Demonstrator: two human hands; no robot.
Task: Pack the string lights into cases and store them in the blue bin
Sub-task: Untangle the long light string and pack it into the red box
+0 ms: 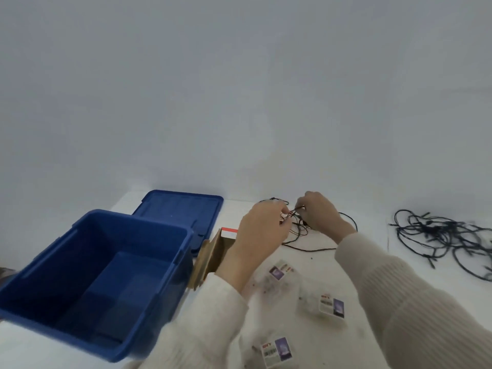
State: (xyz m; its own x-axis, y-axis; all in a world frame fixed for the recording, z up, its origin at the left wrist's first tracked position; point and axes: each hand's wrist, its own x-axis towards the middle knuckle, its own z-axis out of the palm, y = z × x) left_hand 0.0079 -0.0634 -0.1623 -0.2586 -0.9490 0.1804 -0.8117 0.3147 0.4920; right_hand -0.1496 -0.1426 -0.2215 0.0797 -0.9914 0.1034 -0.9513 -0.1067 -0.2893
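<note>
Hands: left hand (pixel 262 230) and right hand (pixel 320 213) are pinched together on thin dark string-light wire (pixel 298 227).
Wire axis: trailed rightward along white table (pixel 372 262).
Open room: open blue plastic bin (pixel 101 275) at left edge.

The blue bin (pixel 87 275) is open at the top and looks empty, so a hand can go in from above. Between the bin and the table's middle stands an open cardboard box (pixel 213 251), and the bin lid (pixel 181 211) lies behind it. On the right a loose cable pile (pixel 447 235) blocks the way (bare table (pixel 372 209) separates it from the hands), while three plastic packets (pixel 330 304) cover the near side.
</note>
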